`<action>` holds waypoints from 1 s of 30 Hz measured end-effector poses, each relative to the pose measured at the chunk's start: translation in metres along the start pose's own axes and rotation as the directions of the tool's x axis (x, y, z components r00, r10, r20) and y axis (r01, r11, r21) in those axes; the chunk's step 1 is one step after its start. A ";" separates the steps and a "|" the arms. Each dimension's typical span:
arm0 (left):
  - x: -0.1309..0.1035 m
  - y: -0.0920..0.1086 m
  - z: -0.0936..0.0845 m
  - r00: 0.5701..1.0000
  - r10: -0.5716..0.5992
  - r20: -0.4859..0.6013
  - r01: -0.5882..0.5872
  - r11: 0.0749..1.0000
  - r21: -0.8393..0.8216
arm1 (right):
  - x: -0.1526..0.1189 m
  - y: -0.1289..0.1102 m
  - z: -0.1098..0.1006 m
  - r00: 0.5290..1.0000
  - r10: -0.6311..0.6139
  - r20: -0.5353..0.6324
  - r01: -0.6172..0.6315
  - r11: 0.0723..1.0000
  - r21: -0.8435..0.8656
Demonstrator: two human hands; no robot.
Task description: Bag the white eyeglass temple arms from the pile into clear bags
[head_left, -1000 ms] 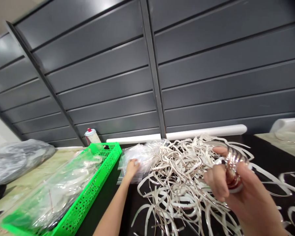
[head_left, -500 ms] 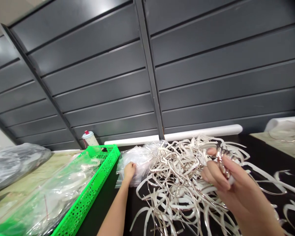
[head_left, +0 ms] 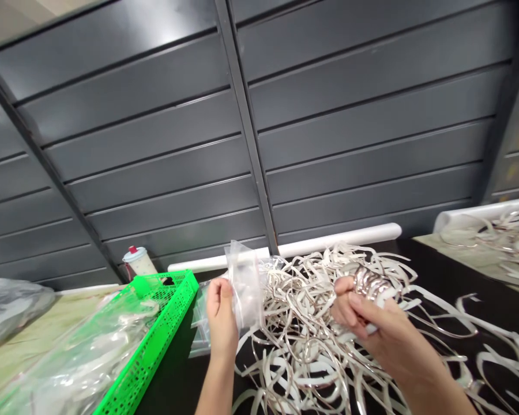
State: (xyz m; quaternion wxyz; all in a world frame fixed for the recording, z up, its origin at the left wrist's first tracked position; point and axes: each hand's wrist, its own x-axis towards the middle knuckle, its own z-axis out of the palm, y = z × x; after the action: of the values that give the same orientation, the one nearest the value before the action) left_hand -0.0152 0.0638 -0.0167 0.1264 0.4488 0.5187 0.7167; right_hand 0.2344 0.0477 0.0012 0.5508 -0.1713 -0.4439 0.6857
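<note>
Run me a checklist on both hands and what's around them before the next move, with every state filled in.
1. Left hand gripping a clear bag: ok.
2. Right hand closed on the coiled bundle: ok.
3. Bag's mouth open: cannot tell from this angle.
4. Number of pieces in the bundle: cannot tell; they overlap and the fingers cover part.
5. Surface beneath the right hand free of loose strips: not ok, they sprawl there.
6. Bag held outside the green crate: ok.

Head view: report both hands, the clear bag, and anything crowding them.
Left hand gripping clear bag, upright. Right hand closed on shiny curved strips. Loose strip pile tangled between hands; green crate left of left hand.
</note>
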 end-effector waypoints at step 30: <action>-0.019 0.034 -0.009 0.950 0.188 0.247 -0.241 0.949 0.204 | 0.019 0.033 0.012 0.973 0.073 0.220 -0.049 0.992 -0.115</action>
State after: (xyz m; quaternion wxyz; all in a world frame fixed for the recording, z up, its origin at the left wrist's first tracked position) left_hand -0.0016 0.0307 0.0022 0.0519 0.5927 0.5287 0.6054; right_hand 0.1997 0.0602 -0.0140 0.4657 -0.1362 -0.5343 0.6921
